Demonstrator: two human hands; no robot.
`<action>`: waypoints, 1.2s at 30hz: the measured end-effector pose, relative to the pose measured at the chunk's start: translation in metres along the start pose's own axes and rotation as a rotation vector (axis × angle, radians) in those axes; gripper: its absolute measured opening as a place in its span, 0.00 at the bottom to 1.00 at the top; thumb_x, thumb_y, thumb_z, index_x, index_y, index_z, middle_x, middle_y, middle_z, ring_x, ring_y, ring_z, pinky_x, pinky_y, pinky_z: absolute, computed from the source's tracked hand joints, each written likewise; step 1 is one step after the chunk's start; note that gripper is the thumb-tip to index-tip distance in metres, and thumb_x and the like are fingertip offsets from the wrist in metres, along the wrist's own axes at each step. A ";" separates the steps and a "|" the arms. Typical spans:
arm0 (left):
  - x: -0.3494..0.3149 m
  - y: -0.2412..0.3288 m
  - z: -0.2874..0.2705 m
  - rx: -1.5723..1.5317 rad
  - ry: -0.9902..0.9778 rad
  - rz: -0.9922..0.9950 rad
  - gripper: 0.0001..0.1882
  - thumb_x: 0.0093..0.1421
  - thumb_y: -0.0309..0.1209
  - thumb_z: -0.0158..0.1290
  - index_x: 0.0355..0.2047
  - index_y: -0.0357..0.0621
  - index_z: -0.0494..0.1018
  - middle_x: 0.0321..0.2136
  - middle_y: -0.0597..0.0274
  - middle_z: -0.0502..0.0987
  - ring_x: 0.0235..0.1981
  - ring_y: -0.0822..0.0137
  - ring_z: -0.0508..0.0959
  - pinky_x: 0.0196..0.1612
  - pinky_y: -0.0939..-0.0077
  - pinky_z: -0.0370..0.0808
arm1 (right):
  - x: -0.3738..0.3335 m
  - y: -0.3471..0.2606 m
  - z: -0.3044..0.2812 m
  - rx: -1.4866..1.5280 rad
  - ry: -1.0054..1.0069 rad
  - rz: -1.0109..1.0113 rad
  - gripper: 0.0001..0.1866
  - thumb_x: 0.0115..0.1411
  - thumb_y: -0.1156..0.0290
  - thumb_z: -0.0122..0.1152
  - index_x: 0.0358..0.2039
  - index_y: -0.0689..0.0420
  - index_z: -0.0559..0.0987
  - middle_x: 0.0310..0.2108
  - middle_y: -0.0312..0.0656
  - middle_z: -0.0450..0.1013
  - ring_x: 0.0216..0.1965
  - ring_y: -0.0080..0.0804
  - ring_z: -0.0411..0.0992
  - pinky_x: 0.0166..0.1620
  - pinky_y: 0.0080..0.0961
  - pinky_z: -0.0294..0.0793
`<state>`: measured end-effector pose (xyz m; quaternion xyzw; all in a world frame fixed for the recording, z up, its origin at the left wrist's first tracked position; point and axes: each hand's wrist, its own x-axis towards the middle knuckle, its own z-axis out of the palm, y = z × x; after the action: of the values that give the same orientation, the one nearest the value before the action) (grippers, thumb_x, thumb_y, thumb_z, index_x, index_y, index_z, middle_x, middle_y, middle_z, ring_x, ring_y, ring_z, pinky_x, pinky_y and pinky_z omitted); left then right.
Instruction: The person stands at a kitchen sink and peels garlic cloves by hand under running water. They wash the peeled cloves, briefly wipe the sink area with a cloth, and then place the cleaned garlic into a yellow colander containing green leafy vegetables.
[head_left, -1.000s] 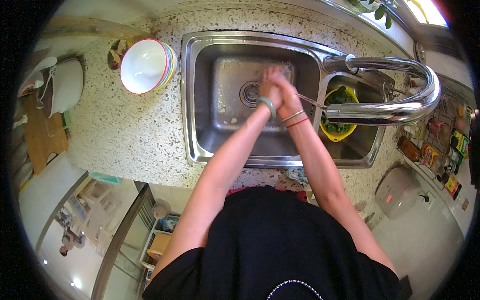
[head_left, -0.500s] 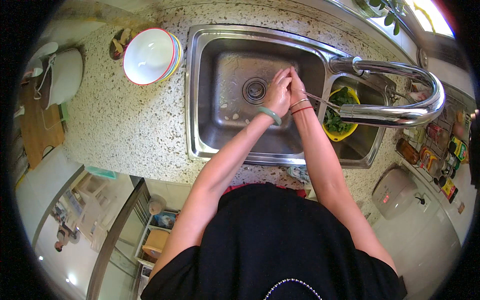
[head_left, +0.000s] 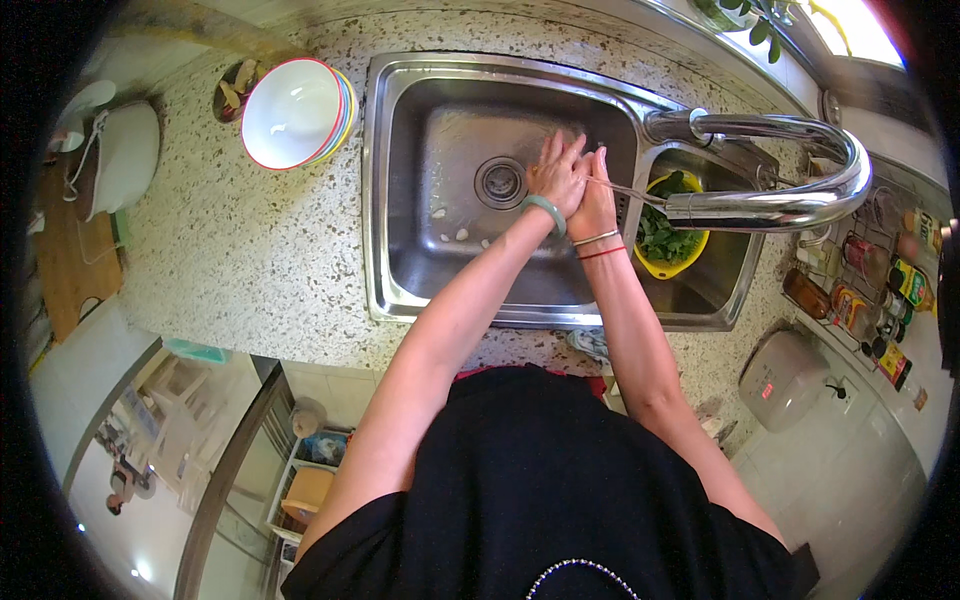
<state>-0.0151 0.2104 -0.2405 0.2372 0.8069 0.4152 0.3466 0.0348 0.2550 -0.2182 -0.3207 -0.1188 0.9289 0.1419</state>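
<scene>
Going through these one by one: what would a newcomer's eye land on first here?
Probably the left hand and right hand, pressed together over the larger basin of the sink, with water running onto them from the big shiny faucet at right. Next, the yellow basket of leafy greens in the smaller basin, and the stacked bowls on the counter at left.

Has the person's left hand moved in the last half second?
Yes, a little. Judged against the drain in the sink, the left hand has shifted slightly to the right, away from it.
</scene>
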 end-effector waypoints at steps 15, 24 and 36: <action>0.006 0.037 0.012 0.090 -0.083 0.087 0.24 0.60 0.50 0.36 0.52 0.59 0.68 0.61 0.61 0.54 0.64 0.57 0.48 0.60 0.45 0.44 | -0.007 -0.027 0.029 0.036 0.181 -0.164 0.30 0.60 0.47 0.43 0.55 0.57 0.63 0.56 0.45 0.60 0.56 0.43 0.58 0.57 0.42 0.57; -0.019 -0.015 -0.009 0.340 -0.034 -0.074 0.15 0.58 0.39 0.40 0.34 0.46 0.73 0.40 0.48 0.74 0.37 0.51 0.76 0.39 0.57 0.73 | -0.019 0.020 0.016 -0.561 0.394 -0.080 0.17 0.52 0.65 0.59 0.37 0.65 0.73 0.35 0.43 0.73 0.35 0.30 0.71 0.38 0.27 0.70; -0.049 0.017 -0.041 -1.158 0.058 -0.276 0.27 0.63 0.42 0.41 0.60 0.47 0.52 0.58 0.61 0.57 0.56 0.63 0.62 0.48 0.66 0.68 | 0.007 -0.026 0.051 0.082 0.275 0.086 0.25 0.63 0.56 0.42 0.54 0.61 0.64 0.54 0.48 0.64 0.57 0.44 0.59 0.59 0.40 0.56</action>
<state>-0.0130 0.1658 -0.1918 -0.1090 0.4817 0.7450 0.4484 0.0019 0.2753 -0.1748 -0.4434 -0.0462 0.8856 0.1301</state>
